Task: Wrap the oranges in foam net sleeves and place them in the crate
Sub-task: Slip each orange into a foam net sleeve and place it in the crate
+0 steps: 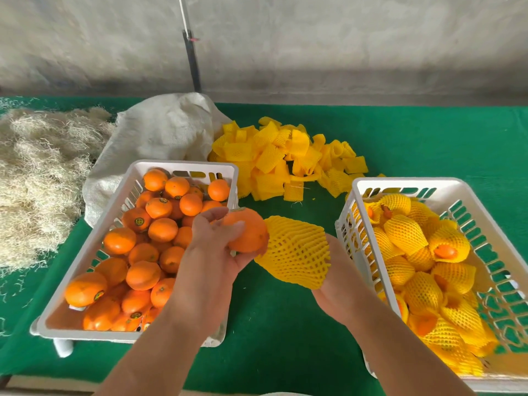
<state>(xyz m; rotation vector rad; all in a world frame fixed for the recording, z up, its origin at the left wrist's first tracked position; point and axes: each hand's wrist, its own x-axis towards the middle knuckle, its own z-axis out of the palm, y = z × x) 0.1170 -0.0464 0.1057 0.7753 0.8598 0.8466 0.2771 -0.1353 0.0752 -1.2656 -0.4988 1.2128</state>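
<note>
My left hand (213, 247) grips a bare orange (248, 230) above the table, between the two crates. Beside it, my right hand (338, 278) holds a yellow foam net sleeve (295, 250) stretched wide, its mouth facing the orange; the fingers are hidden inside the sleeve. The orange touches the sleeve's edge. A white crate (183, 164) at the left holds several bare oranges (143, 274). At the right, another white crate (405, 182) holds several oranges wrapped in yellow sleeves (405, 232).
A pile of loose yellow sleeves (285, 158) lies on the green table cloth (285, 324) behind the crates. A white sack (163, 132) and a heap of pale straw-like fibre (40, 172) lie at the back left. A dark pole (193, 61) stands against the grey wall.
</note>
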